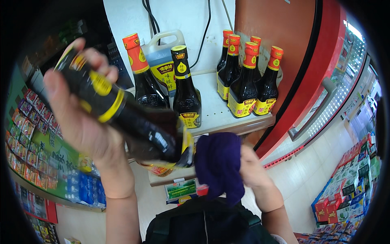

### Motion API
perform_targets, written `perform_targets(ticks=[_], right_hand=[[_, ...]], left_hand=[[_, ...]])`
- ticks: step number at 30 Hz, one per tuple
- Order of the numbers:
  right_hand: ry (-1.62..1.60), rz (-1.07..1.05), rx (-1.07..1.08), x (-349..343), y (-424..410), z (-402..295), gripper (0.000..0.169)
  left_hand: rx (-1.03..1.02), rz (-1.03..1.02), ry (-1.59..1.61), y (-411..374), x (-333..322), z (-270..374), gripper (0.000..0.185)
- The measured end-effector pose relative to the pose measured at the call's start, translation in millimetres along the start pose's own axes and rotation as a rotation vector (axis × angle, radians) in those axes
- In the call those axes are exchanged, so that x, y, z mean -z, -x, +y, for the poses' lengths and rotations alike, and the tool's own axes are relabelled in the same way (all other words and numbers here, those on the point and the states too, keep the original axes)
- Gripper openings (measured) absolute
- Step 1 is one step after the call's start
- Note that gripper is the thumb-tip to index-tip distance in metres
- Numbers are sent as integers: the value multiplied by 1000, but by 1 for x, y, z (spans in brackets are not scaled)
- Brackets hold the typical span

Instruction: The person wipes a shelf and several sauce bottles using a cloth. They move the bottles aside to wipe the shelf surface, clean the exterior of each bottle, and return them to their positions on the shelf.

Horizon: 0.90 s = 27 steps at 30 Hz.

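Note:
My left hand (88,122) grips a dark glass sauce bottle (143,128) by its neck, holding it tilted with the base towards the right. In my right hand (253,167) is a purple cloth (218,164), bunched close to the bottle's base; whether they touch I cannot tell. Behind them, on a white shelf (210,88), stand a red-capped bottle (143,73) and a black-capped bottle (186,88). A handled plastic jug (164,61) is partly hidden behind these two. Several smaller red-capped bottles (243,88) are grouped at the shelf's right end.
A red-framed glass door (335,70) with a grey handle (317,106) borders the shelf's right. Stacked boxed goods (344,183) line the floor at right. To the left are hanging snack packets (30,131) and blue-wrapped bottles (83,186). Green packs (181,189) lie below the lower shelf.

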State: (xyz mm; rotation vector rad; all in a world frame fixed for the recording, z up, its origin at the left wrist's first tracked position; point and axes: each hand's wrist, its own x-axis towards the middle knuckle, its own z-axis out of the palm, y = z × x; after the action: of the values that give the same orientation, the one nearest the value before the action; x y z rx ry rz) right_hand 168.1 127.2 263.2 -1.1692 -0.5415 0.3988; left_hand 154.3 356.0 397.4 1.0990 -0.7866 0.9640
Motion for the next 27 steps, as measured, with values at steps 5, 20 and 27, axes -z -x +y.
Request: perform_targets(ticks=[5,20,27], right_hand=[[981,394,448,14,-46,-53,27],[1609,-181,217,67,-129,22,52],[1686,-120,126,70,-187,37,52]], left_hand=[[-31,32,-100,29,14,15,63],[12,170,-312,49,26,38,66],[11,183,-268,49,38,35,67]])
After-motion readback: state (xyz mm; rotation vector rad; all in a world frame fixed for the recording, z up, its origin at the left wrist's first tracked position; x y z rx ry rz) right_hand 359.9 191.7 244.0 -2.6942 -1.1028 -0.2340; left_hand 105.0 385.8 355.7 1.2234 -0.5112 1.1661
